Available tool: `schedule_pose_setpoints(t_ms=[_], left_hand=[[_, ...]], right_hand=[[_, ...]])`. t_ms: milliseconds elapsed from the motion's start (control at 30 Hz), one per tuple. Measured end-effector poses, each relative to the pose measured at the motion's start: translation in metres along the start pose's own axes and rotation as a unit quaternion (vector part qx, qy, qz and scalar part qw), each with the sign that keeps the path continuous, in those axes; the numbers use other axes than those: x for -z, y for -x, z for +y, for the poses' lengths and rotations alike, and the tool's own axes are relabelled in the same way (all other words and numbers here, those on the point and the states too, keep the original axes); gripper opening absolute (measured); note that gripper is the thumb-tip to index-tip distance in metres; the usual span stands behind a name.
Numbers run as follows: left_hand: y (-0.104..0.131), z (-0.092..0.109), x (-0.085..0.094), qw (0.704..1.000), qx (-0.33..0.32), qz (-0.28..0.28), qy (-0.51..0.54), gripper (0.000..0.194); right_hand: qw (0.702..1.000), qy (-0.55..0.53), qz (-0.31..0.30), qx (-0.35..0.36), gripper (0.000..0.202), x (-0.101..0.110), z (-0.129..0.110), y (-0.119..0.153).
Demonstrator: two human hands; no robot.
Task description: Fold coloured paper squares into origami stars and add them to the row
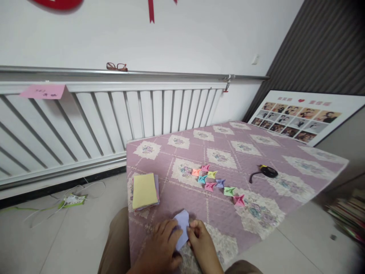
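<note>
A partly folded sheet of lavender paper (183, 224) lies near the front edge of the table between my two hands. My left hand (164, 241) rests over its left side, fingers curved onto the paper. At its right edge, my right hand (199, 236) pinches the paper between thumb and bent fingers. To the left sits a stack of square coloured paper (145, 190), yellow on top. Farther off, several small folded paper pieces (220, 183) in pink, orange, yellow, teal, blue and green stand in a loose cluster.
A purple floral cloth (196, 152) covers the table. A black and yellow object with a strap (268, 171) lies on the right. A white radiator (148, 114) runs behind, with glasses (116, 67) on its pipe. A photo board (302, 114) leans at the back right.
</note>
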State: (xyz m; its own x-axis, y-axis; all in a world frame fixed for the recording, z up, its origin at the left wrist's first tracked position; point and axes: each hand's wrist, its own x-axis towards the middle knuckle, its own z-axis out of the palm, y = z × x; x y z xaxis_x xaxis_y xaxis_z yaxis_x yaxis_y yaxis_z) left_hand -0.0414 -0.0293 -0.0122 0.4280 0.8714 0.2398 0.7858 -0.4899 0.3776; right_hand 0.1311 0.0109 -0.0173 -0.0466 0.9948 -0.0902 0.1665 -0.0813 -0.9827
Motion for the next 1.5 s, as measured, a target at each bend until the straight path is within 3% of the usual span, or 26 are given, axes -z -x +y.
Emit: schedule_pose_setpoints(t_ms=[133,267,333,433,500,567,700,800,933,1233,1500], left_hand=[[-0.005,-0.003,-0.015,0.997,0.0,0.053,-0.053,0.035],[-0.009,-0.009,-0.018,0.999,0.011,0.028,-0.035,0.014],[-0.008,-0.009,-0.016,0.999,0.017,0.013,-0.024,0.011],[-0.008,-0.008,-0.012,0.999,0.029,0.009,-0.019,0.012],[-0.009,-0.006,-0.009,0.999,0.036,0.001,-0.011,0.014],[-0.009,-0.005,-0.006,0.999,0.046,-0.004,0.012,0.015],[-0.008,-0.004,0.001,0.993,0.103,0.022,0.055,0.018],[-0.005,-0.002,0.004,0.986,0.151,0.039,0.065,0.016],[-0.004,-0.001,0.006,0.978,0.189,0.036,0.074,0.01],[-0.009,0.001,0.009,0.975,0.209,0.029,0.068,0.01],[-0.016,0.001,0.013,0.97,0.23,0.014,0.071,0.011]], right_hand=[[1.0,0.02,-0.002,0.011,0.018,0.002,0.0,-0.002],[0.992,0.105,0.011,0.066,0.004,0.005,0.001,0.003],[0.964,0.221,0.031,0.143,0.009,0.005,0.003,0.008],[0.892,0.369,0.045,0.258,0.018,0.006,0.008,0.015],[0.863,0.4,0.037,0.306,0.02,0.008,0.01,0.02],[0.855,0.401,0.015,0.328,0.018,0.011,0.01,0.024],[0.872,0.384,-0.024,0.303,0.022,0.017,0.01,0.029],[0.885,0.372,-0.013,0.279,0.025,0.016,0.01,0.029],[0.89,0.376,0.018,0.258,0.015,0.01,0.01,0.024],[0.869,0.429,0.058,0.24,0.016,0.003,0.01,0.017],[0.856,0.468,0.058,0.211,0.02,0.0,0.004,0.014]])
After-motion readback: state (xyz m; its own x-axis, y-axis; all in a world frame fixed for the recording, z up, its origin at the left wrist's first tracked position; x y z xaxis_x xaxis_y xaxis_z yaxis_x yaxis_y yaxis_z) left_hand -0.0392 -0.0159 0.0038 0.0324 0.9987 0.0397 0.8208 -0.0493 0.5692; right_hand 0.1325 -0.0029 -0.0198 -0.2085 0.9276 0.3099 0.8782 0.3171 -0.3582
